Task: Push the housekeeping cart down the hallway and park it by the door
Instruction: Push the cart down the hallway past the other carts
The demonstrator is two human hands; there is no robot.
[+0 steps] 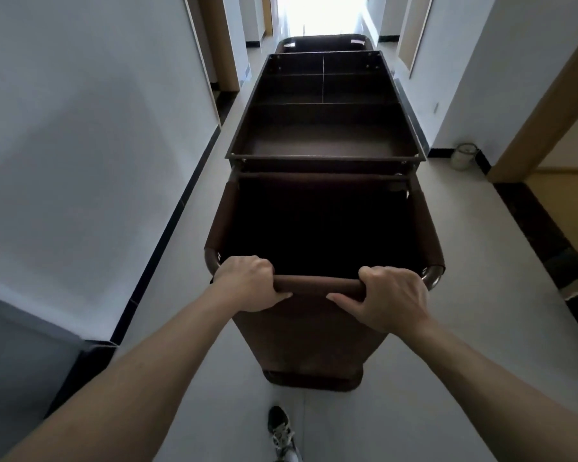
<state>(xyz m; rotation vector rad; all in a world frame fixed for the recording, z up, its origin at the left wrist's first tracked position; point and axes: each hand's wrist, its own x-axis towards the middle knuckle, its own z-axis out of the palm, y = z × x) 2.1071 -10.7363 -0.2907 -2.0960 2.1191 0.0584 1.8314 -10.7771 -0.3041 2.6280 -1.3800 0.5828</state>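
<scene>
The fingers [247, 265] of the left hand [247, 283] are curled closed over the top of the handle bar [317, 284], thumb tucked beneath it, and the fingers [391, 275] of the right hand [389, 296] are closed round the same bar, the thumb stretched along its near side toward nine o'clock. The two hands sit apart on the bar, left near its nine o'clock end, right near its three o'clock end, with bare forearms reaching back toward six o'clock. The bar is the near rim of a dark brown fabric bag [314, 335], whose open mouth is black inside. Beyond it, toward twelve o'clock, the housekeeping cart [324, 141] carries a shallow top tray split by thin dividers into compartments, and a second rounded frame shows at its far end. The cart stands in the middle of the pale hallway floor [474, 261], running lengthwise toward a bright glare at twelve o'clock. White walls with a dark skirting flank it at nine and three o'clock. A doorway with a tan wooden frame [548, 105] opens at about two o'clock, and a small pale jar [463, 156] stands on the floor against the wall just beside it. A dark laced shoe [281, 428] shows on the floor at six o'clock, below the bag.
</scene>
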